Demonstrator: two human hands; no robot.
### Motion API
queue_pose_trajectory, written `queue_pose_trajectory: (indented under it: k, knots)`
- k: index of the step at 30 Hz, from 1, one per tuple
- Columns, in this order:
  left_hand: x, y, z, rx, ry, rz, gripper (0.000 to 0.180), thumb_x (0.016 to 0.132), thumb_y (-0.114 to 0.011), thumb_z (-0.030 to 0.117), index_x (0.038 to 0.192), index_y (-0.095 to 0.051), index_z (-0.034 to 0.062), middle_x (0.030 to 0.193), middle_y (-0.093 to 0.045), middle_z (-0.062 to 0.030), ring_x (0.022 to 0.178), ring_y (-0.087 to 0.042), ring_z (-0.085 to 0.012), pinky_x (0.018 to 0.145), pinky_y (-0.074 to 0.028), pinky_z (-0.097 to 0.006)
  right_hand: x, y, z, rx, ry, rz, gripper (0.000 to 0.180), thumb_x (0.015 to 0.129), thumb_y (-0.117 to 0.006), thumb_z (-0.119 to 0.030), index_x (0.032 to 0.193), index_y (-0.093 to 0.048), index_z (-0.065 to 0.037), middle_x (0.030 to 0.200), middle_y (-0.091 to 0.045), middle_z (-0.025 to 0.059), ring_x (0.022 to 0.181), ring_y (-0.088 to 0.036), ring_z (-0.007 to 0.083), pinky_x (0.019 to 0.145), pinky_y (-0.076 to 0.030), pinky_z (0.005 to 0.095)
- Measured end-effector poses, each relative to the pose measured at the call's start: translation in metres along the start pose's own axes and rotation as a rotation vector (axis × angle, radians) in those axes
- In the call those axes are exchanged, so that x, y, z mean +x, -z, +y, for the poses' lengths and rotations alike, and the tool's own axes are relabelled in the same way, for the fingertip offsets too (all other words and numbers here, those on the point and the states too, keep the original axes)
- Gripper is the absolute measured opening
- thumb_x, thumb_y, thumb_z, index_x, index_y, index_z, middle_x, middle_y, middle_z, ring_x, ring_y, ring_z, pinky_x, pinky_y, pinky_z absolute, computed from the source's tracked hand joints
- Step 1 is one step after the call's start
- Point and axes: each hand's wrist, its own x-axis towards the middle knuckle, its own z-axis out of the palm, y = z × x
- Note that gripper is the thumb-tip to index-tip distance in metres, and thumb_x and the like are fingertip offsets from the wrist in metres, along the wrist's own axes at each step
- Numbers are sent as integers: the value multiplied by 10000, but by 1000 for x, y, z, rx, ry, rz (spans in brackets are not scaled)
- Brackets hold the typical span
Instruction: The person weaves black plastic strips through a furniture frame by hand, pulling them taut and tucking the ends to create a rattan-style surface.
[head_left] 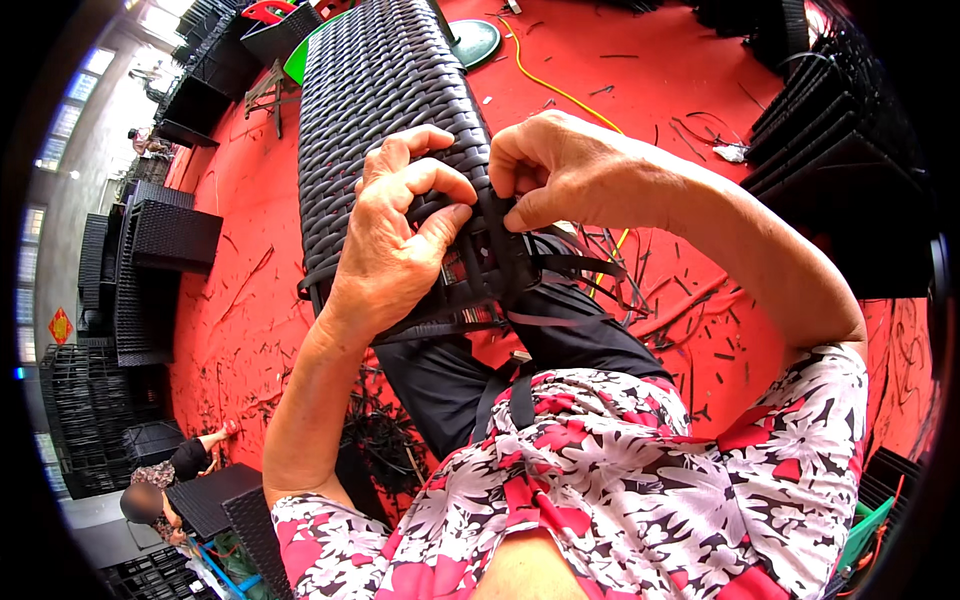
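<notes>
Red floor (pixel 250 330) spreads beneath a black woven panel (pixel 380 80), its near end over dark trousers (pixel 440 390).
Strips (pixel 590 266) trail from its near right corner. Left hand (pixel 400 215) curls thumb and forefinger narrowly at the right edge; right hand (pixel 575 172), fingers bent in, sits just beside; whether either grips a strip cannot be told. Beyond, yellow cable (pixel 556 88); black wicker pieces (pixel 176 236) line the floor's left edge.

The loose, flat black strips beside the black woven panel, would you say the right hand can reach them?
Probably yes: the right hand is at the edge of the black woven panel, and nothing visible blocks its way to the loose strips.
</notes>
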Motion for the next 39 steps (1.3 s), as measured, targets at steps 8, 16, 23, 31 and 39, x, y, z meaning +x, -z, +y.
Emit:
queue_pose_trajectory:
  k: [8,16,23,31,39]
  knots:
    - [-1,-3,1,42,-31,3,99,736,-695,15,826,-656,27,1210,-526,-126,1171,-455,-279,1022,-314,-372,-2,-3,12,137,13,43,158,718,-701,-94,805,-614,5,676,-531,-19,629,-484,64,570,-407,239]
    - [-1,2,0,5,-24,-47,104,735,-708,34,831,-671,47,1239,-523,-115,1170,-437,-282,1024,-302,-366,1,-3,9,55,-27,38,178,687,-716,-109,806,-654,9,691,-582,33,605,-537,110,545,-441,260]
    - [-2,5,0,34,-50,-31,108,753,-707,53,856,-681,33,1229,-543,-112,1174,-473,-253,1009,-328,-363,-1,0,23,575,-11,-57,77,746,-687,-45,801,-635,-39,674,-552,-54,614,-481,35,571,-390,214]
    - [-5,5,-2,-72,-63,46,116,763,-680,7,876,-655,-5,1217,-533,-139,1164,-489,-250,1014,-343,-366,13,-8,10,113,191,135,87,747,-687,-52,822,-694,-7,667,-569,-36,584,-495,33,556,-415,202]
    - [0,2,0,-181,-1,72,116,756,-719,64,798,-621,20,1073,-581,-110,1004,-550,-245,909,-396,-338,8,-1,13,301,102,89,129,762,-663,-66,870,-688,0,689,-590,-12,642,-549,49,607,-458,213]
